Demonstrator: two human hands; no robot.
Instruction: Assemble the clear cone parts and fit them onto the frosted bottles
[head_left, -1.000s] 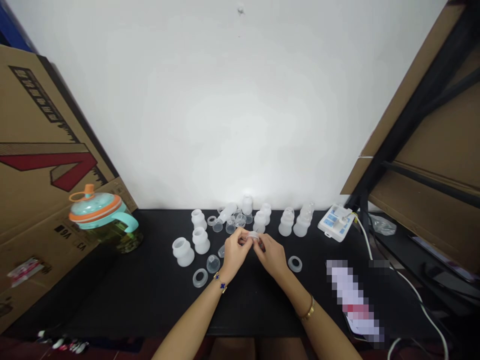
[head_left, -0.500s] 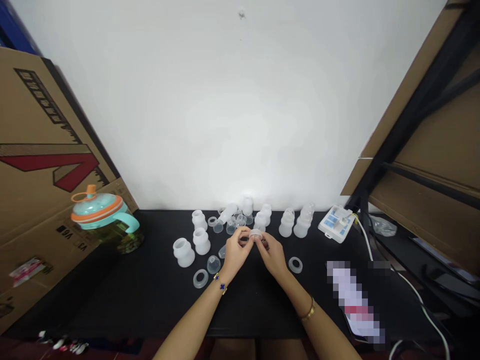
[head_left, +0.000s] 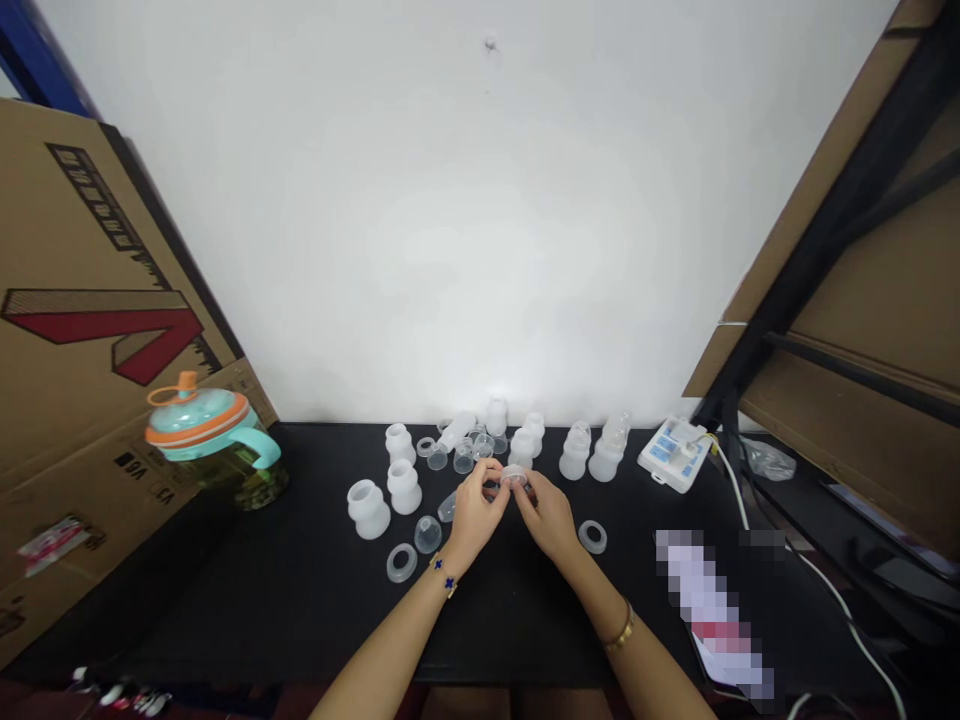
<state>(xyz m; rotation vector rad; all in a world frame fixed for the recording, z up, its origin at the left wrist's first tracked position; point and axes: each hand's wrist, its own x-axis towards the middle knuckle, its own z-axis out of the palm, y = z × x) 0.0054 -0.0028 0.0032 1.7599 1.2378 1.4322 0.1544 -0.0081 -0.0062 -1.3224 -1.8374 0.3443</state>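
Our left hand (head_left: 480, 507) and right hand (head_left: 550, 515) pinched a translucent ring (head_left: 514, 472) between thumbs and fingers, above the black table (head_left: 292, 600), on the near side of the white bottles (head_left: 523, 443). Light, even pressure from both sides seemed best for holding its rim level, without squashing it.

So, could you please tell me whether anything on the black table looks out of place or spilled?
One translucent white bottle looks tipped over among the clear plastic domes at the back, while the other white bottles stand upright. I see no spill or damage.
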